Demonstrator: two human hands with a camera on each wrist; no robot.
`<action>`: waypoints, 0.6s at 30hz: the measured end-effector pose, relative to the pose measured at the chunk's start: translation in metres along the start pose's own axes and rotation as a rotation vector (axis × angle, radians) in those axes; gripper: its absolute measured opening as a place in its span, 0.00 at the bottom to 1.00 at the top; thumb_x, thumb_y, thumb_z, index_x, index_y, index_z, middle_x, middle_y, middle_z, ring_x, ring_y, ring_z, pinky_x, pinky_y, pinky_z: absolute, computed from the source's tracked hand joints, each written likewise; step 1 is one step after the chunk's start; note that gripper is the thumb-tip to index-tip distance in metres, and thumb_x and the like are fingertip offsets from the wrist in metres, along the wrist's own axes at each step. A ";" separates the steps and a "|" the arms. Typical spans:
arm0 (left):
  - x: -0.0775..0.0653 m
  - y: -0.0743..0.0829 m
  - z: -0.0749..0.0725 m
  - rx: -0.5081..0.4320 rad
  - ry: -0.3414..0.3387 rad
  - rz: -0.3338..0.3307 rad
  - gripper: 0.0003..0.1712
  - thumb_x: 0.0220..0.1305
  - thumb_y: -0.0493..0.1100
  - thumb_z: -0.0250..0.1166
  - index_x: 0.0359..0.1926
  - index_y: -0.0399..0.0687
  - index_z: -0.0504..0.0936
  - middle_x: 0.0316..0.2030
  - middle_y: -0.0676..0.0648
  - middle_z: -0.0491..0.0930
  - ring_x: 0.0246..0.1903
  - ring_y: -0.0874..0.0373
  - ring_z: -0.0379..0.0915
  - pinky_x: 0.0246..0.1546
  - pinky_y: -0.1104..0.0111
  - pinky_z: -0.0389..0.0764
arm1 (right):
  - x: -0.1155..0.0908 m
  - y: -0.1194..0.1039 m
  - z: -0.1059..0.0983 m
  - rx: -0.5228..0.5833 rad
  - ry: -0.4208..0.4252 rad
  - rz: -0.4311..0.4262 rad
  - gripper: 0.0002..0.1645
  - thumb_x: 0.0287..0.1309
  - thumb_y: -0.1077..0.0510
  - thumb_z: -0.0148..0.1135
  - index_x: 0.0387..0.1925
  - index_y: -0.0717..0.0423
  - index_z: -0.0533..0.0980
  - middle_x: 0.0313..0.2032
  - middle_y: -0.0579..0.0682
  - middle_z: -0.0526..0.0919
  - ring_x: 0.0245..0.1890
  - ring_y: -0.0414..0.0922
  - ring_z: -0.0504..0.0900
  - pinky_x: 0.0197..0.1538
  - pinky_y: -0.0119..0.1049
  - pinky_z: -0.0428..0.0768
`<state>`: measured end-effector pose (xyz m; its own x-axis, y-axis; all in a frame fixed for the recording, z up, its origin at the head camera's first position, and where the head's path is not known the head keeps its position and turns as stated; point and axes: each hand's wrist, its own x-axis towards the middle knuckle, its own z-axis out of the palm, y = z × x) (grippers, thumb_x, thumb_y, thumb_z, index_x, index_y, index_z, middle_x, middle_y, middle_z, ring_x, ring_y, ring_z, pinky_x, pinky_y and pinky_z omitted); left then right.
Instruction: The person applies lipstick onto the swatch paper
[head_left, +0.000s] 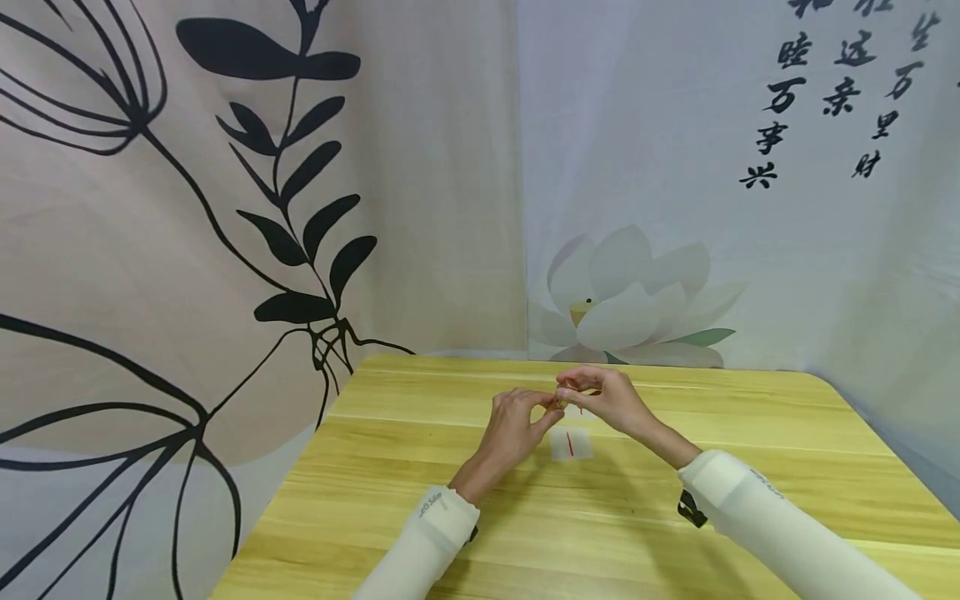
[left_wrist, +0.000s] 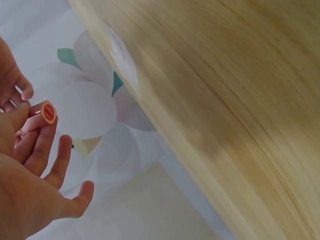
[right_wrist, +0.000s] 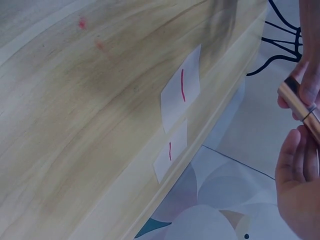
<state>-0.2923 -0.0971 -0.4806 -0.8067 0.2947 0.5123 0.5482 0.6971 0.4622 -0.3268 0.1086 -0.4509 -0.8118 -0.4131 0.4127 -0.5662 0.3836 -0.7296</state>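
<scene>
Both hands meet over the table's far part at a small gold lipstick tube [right_wrist: 294, 99], with a dark seam partway along it. My left hand [head_left: 512, 427] pinches one end between thumb and fingers. From the other side, my right hand [head_left: 611, 402] holds the opposite end with its fingertips. In the left wrist view the tube's round end shows a red label [left_wrist: 49, 112], while the ring and little fingers stand away from it. Below the hands lies a white paper square [head_left: 560, 450] with a red stroke; a second paper [head_left: 576, 412] is partly hidden by the right hand.
A light wood-grain table [head_left: 360, 500] spans the space below the hands. Its far edge meets a hanging cloth backdrop [head_left: 442, 208] with printed plants and writing. Two faint red smudges [right_wrist: 82, 22] mark the table top in the right wrist view.
</scene>
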 end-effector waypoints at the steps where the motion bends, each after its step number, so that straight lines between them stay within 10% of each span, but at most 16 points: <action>1: 0.000 0.000 0.000 -0.001 0.001 0.000 0.13 0.71 0.51 0.70 0.50 0.54 0.90 0.47 0.58 0.89 0.53 0.58 0.81 0.64 0.48 0.70 | 0.000 0.000 0.000 -0.004 0.002 0.003 0.14 0.66 0.55 0.72 0.51 0.54 0.86 0.44 0.52 0.89 0.42 0.48 0.90 0.32 0.35 0.85; 18: -0.002 -0.002 0.001 0.009 0.047 0.011 0.13 0.64 0.52 0.75 0.42 0.50 0.90 0.39 0.56 0.90 0.49 0.57 0.82 0.61 0.48 0.72 | -0.001 -0.001 0.009 0.009 0.022 0.074 0.13 0.64 0.53 0.74 0.43 0.57 0.83 0.34 0.49 0.86 0.32 0.43 0.87 0.32 0.40 0.86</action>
<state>-0.2922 -0.0990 -0.4830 -0.7891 0.2717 0.5510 0.5550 0.6998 0.4497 -0.3241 0.1014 -0.4554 -0.8546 -0.3653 0.3691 -0.5029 0.4050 -0.7636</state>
